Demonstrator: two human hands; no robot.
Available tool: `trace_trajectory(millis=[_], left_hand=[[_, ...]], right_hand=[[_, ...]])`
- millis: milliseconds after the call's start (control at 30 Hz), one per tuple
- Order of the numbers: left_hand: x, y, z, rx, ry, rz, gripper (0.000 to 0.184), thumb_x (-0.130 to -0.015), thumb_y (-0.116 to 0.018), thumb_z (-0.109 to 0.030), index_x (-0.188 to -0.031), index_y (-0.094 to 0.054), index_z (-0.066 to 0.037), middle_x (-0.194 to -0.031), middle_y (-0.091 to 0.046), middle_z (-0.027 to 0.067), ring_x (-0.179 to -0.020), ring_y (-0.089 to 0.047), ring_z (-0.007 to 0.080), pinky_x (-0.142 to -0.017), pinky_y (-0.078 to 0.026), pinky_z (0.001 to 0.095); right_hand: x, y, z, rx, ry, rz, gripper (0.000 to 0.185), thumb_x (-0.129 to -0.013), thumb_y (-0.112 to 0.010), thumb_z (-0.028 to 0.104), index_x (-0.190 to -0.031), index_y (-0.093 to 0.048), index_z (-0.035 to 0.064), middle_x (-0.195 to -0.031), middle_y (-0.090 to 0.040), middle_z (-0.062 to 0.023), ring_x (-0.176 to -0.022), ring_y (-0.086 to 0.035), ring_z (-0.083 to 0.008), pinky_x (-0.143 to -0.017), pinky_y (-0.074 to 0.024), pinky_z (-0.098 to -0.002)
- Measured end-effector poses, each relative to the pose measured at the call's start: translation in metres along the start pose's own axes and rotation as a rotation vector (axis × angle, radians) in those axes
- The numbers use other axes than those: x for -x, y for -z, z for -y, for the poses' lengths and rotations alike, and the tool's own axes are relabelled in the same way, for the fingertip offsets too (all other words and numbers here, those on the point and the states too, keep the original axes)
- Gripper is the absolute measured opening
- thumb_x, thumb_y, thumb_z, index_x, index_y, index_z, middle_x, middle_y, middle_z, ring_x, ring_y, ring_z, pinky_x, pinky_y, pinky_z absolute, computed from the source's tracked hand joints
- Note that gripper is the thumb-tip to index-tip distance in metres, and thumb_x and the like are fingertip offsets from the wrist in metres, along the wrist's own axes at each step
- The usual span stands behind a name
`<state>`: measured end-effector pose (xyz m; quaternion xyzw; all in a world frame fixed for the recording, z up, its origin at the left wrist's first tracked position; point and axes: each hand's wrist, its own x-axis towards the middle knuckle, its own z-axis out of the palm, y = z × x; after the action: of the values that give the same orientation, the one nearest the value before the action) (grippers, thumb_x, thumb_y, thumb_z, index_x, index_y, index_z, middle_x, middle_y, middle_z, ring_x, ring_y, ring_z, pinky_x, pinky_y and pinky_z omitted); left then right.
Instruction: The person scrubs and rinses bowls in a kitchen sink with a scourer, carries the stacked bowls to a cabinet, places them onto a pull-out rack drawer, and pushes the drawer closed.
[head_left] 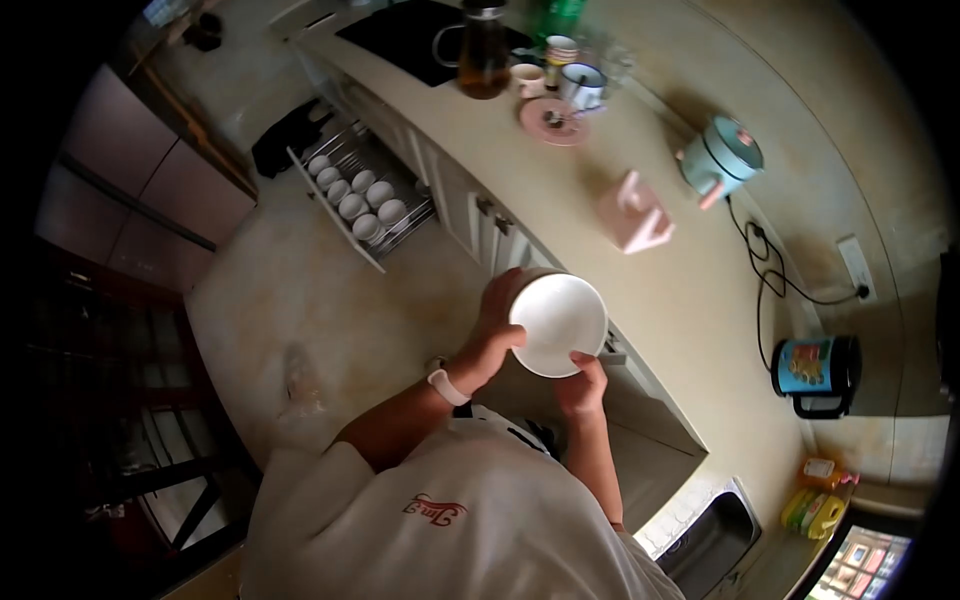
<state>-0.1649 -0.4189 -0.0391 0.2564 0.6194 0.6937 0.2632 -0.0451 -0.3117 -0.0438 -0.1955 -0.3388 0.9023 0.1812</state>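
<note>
A white bowl (560, 325) is held between both hands in front of the body, its inside facing the camera. My left hand (494, 330) wraps round the bowl's left side, thumb on the rim, with a light band on the wrist. At the lower right edge, my right hand (583, 385) grips the rim with its thumb inside. The fingers under the bowl are hidden. Past my left hand, a pulled-out drawer (350, 240) holds several white bowls (380, 193) in a wire rack.
The counter (560, 200) bears a glass pitcher (484, 60), cups, a pink plate (552, 122), a pink holder (637, 215), a teal pot (722, 158) and a blue-black kettle (815, 368). A sink (712, 545) lies lower right. Cabinet doors run along the counter's front.
</note>
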Motion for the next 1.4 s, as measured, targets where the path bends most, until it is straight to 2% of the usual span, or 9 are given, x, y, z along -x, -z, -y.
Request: trace_trajectory(millis=[367,467,567,900,1100,1200,1267,1333,1400], left_hand=[[0.014,0.198,0.002,0.434,0.193,-0.407,0.08,-0.061,-0.045,-0.009,-0.137,-0.019,-0.007,-0.134,-0.027,0.0106,-0.127,-0.026,0.0244,-0.105,-0.02,0.0335],[-0.002,0.238,0.027,0.335,0.141,-0.401,0.083,-0.059,-0.045,-0.009,-0.137,-0.018,-0.007,-0.134,-0.029,0.0106,-0.127,-0.025,0.0237,-0.105,-0.02,0.0334],[-0.027,0.273,0.034,0.396,0.173,-0.403,0.087,-0.057,-0.046,-0.01,-0.138,-0.016,-0.01,-0.134,-0.03,0.0099,-0.127,-0.026,0.0234,-0.105,-0.02,0.0336],[-0.142,0.385,0.113,0.5,0.149,-0.565,0.097,-0.059,-0.063,-0.034,-0.14,-0.014,-0.011,-0.139,-0.025,0.0099,-0.13,-0.023,0.0245,-0.106,-0.021,0.038],[-0.216,0.463,0.177,0.197,0.113,-0.617,0.102,-0.057,-0.063,-0.049,-0.139,-0.018,-0.008,-0.142,-0.015,0.0142,-0.134,-0.008,0.0279,-0.107,-0.012,0.0427],[-0.258,0.517,0.222,0.08,0.059,-0.539,0.102,-0.057,-0.066,-0.035,-0.14,-0.012,-0.013,-0.142,-0.02,0.0095,-0.132,-0.019,0.0261,-0.107,-0.019,0.04],[-0.286,0.55,0.265,0.113,0.062,-0.518,0.105,-0.055,-0.068,-0.038,-0.14,-0.013,-0.012,-0.141,-0.022,0.0097,-0.131,-0.021,0.0263,-0.106,-0.021,0.0398],[-0.324,0.582,0.301,0.487,0.059,-0.454,0.104,-0.054,-0.066,-0.045,-0.139,-0.018,-0.009,-0.141,-0.018,0.0116,-0.132,-0.016,0.0263,-0.107,-0.015,0.04],[-0.354,0.605,0.334,0.547,0.084,-0.494,0.102,-0.052,-0.066,-0.037,-0.138,-0.02,-0.008,-0.139,-0.024,0.0099,-0.129,-0.023,0.0252,-0.106,-0.018,0.0374]], right_hand=[[-0.118,-0.12,-0.14,0.148,-0.429,0.242,0.061,-0.069,-0.051,0.02,-0.125,-0.038,-0.0002,-0.12,-0.049,-0.0118,-0.112,-0.045,-0.0241,-0.096,-0.032,-0.0351],[-0.159,-0.127,-0.171,0.152,-0.478,0.245,0.066,-0.067,-0.053,0.02,-0.127,-0.036,0.0017,-0.12,-0.048,-0.0107,-0.114,-0.043,-0.0238,-0.097,-0.031,-0.034],[-0.203,-0.16,-0.179,0.18,-0.579,0.308,0.094,-0.06,-0.059,0.019,-0.14,-0.011,0.0133,-0.136,-0.027,-0.0077,-0.127,-0.024,-0.0248,-0.104,-0.0197,-0.0368],[-0.385,-0.201,-0.259,0.292,-0.689,0.328,0.086,-0.066,-0.058,0.014,-0.139,-0.014,0.0105,-0.136,-0.027,-0.0087,-0.126,-0.026,-0.0245,-0.103,-0.0224,-0.0349],[-0.487,-0.198,-0.333,0.092,-0.82,0.097,0.066,-0.068,-0.053,0.018,-0.13,-0.033,0.0084,-0.12,-0.045,-0.0136,-0.112,-0.043,-0.0278,-0.095,-0.036,-0.0378],[-0.543,-0.198,-0.377,0.108,-0.62,0.159,0.077,-0.064,-0.056,0.019,-0.134,-0.026,0.009,-0.125,-0.039,-0.0144,-0.117,-0.037,-0.0295,-0.098,-0.0337,-0.0403],[-0.577,-0.2,-0.406,0.179,-0.567,0.143,0.083,-0.061,-0.059,0.02,-0.135,-0.024,0.01,-0.127,-0.037,-0.0135,-0.118,-0.037,-0.0297,-0.099,-0.0327,-0.0409],[-0.617,-0.197,-0.44,0.256,-0.438,0.137,0.088,-0.056,-0.06,0.019,-0.135,-0.022,0.0109,-0.128,-0.036,-0.0121,-0.12,-0.035,-0.0295,-0.1,-0.0316,-0.0404],[-0.656,-0.189,-0.473,0.27,-0.426,0.108,0.09,-0.054,-0.059,0.018,-0.136,-0.021,0.0117,-0.128,-0.035,-0.0114,-0.121,-0.034,-0.0293,-0.1,-0.0309,-0.0403]])
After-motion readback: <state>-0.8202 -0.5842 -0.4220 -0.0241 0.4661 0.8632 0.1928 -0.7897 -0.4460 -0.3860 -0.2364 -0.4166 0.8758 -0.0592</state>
